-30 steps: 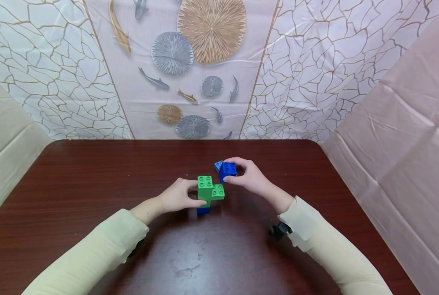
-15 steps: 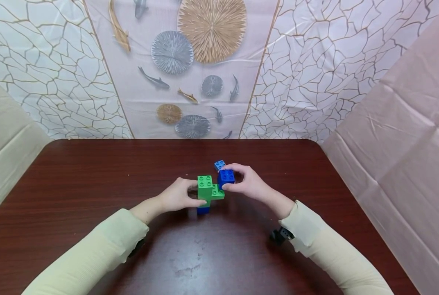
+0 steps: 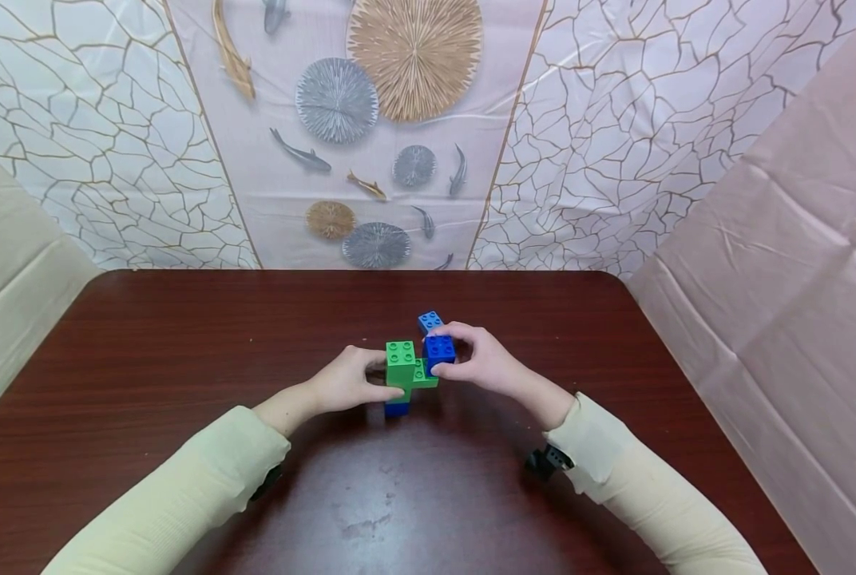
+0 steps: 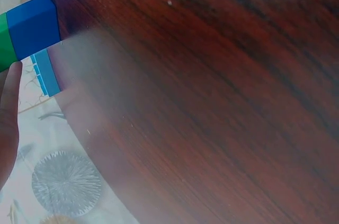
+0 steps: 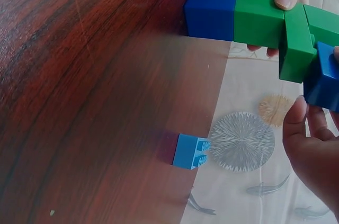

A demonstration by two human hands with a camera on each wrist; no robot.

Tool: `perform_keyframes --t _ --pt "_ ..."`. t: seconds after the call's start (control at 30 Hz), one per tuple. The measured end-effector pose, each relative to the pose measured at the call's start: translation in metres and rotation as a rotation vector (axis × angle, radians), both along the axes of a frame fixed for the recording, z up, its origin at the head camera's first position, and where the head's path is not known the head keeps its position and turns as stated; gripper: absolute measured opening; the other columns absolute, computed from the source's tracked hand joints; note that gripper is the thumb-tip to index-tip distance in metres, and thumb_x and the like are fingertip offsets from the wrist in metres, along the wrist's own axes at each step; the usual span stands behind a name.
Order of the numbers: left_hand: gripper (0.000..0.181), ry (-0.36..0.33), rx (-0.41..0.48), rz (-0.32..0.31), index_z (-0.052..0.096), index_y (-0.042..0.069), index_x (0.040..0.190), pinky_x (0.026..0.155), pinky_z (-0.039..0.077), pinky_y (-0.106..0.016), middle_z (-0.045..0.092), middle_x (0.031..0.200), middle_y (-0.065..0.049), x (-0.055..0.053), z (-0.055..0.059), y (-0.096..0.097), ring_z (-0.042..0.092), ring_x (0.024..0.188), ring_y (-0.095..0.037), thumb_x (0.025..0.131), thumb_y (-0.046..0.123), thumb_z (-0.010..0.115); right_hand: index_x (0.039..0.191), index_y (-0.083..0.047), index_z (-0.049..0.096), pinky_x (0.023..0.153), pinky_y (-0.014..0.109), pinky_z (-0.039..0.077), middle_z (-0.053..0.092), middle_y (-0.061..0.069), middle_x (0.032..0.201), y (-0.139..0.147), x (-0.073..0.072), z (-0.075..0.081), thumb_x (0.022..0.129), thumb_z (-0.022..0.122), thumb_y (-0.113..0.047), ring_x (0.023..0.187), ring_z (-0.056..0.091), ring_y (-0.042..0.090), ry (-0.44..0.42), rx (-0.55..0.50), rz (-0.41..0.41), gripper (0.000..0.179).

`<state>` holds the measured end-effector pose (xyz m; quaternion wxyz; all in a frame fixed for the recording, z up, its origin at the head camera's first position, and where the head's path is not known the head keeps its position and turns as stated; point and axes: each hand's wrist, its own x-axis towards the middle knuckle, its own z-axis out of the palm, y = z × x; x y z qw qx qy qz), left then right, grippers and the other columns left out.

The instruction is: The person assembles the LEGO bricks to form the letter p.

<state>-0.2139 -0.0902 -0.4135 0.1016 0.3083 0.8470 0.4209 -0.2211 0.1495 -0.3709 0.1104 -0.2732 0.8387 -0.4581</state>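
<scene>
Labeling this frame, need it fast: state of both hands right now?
Left hand: holding the stack of green and blue bricks.
Right hand: holding a dark blue brick.

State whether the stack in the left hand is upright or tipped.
Upright: the stack has a dark blue brick lowest and its top studs facing up.

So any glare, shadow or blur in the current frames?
Head: pale glare on the near middle of the tabletop; left wrist: milky haze across part of it, grain soft there; right wrist: dark patches beside the dark blue base brick and light blue brick, shadow or reflection, can't tell.
</scene>
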Motion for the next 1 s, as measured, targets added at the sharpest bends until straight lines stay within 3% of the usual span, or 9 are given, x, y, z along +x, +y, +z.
perform_keyframes --t 0.47,1.0 --pt "0.033 0.011 -0.002 0.005 0.066 0.006 0.108 0.081 0.054 -0.023 0.071 0.102 -0.005 0.001 0.0005 0.0002 0.066 0.091 -0.009 0.081 0.025 0.073 0.118 -0.002 0.059 0.072 0.036 0.053 0.058 0.014 0.106 0.0009 0.0005 -0.001 0.08 0.072 -0.009 0.083 0.054 0.023 0.058 0.051 0.03 0.041" --pt "0.034 0.012 0.002 -0.002 0.066 0.008 0.109 0.083 0.053 -0.025 0.071 0.104 -0.004 -0.0002 -0.0022 -0.0009 0.066 0.093 -0.009 0.082 0.027 0.072 0.119 -0.003 0.059 0.075 0.028 0.054 0.058 0.014 0.107 0.0035 0.0025 0.0004 0.08 0.073 -0.011 0.087 0.055 0.021 0.051 0.078 0.038 0.042"
